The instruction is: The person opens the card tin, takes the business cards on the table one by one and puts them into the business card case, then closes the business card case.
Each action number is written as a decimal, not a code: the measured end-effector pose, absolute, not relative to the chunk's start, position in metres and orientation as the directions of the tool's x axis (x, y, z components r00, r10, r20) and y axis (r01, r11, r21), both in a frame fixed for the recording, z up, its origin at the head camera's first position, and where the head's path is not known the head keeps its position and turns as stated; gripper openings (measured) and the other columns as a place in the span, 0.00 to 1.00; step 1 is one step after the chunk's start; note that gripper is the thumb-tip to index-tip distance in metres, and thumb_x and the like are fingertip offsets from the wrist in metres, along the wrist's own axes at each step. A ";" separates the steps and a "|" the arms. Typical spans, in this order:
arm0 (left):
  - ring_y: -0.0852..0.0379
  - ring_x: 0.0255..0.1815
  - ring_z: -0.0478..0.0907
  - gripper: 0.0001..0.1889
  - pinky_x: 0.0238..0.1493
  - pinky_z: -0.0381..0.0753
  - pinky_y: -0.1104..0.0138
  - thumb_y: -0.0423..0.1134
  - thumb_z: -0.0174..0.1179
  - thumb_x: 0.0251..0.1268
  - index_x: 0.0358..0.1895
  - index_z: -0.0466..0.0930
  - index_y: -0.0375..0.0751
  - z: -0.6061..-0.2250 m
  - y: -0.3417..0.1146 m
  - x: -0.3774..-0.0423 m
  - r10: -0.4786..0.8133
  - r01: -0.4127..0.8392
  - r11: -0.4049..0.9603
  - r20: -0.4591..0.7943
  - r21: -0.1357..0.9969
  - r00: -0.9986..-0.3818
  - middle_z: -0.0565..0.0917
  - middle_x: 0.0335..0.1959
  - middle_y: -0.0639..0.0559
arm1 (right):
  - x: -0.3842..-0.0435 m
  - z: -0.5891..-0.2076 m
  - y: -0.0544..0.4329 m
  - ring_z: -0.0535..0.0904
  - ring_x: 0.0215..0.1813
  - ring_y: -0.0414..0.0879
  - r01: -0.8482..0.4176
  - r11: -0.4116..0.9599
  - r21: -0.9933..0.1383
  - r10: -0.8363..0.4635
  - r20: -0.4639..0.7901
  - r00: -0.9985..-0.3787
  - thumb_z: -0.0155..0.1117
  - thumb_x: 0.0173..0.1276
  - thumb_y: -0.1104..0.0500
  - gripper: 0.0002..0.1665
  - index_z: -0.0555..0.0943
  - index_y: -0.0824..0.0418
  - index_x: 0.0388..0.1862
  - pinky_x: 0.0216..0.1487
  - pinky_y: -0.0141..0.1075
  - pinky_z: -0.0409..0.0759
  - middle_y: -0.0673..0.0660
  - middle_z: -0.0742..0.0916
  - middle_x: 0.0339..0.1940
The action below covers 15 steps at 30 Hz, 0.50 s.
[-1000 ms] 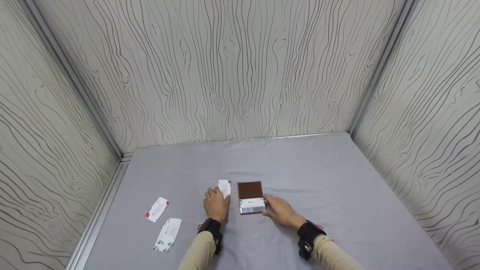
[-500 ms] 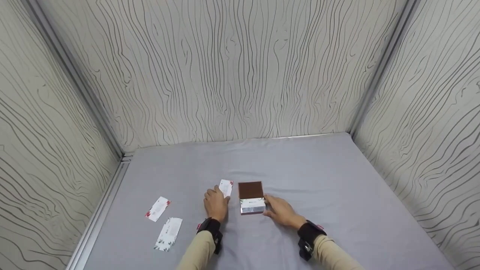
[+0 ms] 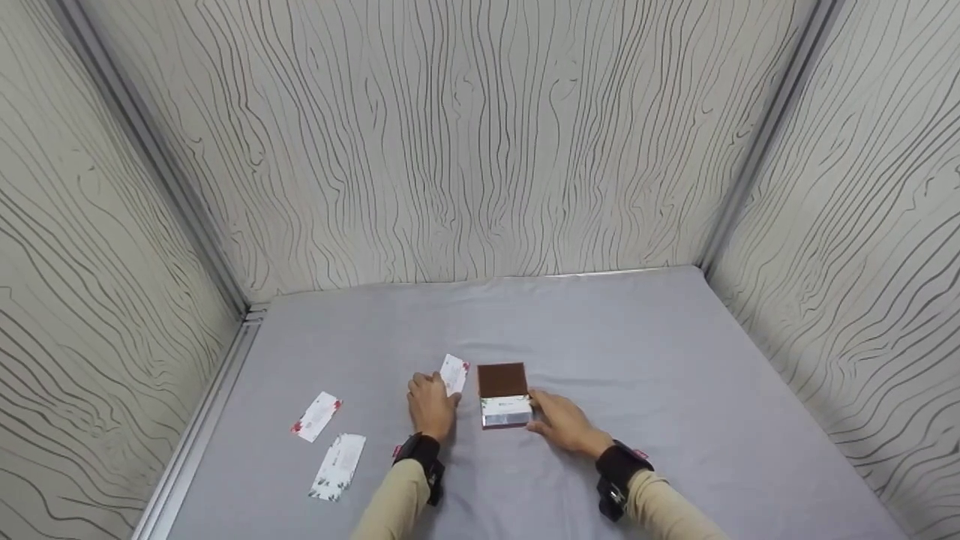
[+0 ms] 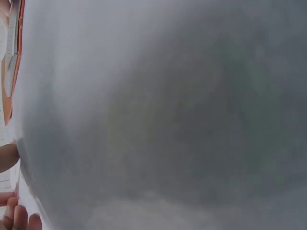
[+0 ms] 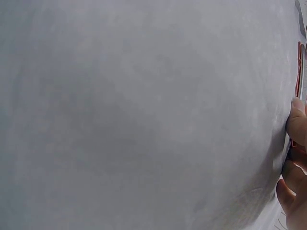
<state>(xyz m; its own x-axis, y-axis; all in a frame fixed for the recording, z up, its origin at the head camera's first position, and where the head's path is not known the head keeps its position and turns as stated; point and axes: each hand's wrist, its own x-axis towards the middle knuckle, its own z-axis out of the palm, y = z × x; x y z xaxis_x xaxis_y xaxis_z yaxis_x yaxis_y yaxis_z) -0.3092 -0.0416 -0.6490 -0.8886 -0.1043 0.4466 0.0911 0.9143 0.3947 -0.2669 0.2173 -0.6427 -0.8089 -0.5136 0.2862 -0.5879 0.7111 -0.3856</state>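
Observation:
My left hand pinches a white card with red flower corners between thumb and fingers, just left of an open brown card case. In the left wrist view the thumb and fingertips are at the card's edges. The case lies with its lid folded back; a white card with green leaf corners shows in its near half. My right hand grips the case's right edge, the thumb at the near corner. In the right wrist view the case's red-brown edge shows beside the thumb.
To the left on the grey cloth lie another red-flowered card and several overlapping green-leaf cards. Wood-grain patterned panels enclose the table at the back and sides.
The card in the left hand has turned slightly and its far end has shifted a little right and away. The right hand and the case have hardly moved.

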 end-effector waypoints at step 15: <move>0.37 0.32 0.80 0.16 0.34 0.80 0.48 0.21 0.58 0.58 0.51 0.77 0.29 -0.655 -0.046 -0.309 -0.114 0.220 0.830 0.541 0.513 -0.833 0.77 0.36 0.36 | -0.266 -0.640 0.217 0.79 0.55 0.66 -0.579 0.707 -0.405 -0.509 0.277 -0.815 0.68 0.66 0.58 0.34 0.69 0.77 0.63 0.56 0.57 0.74 0.68 0.84 0.51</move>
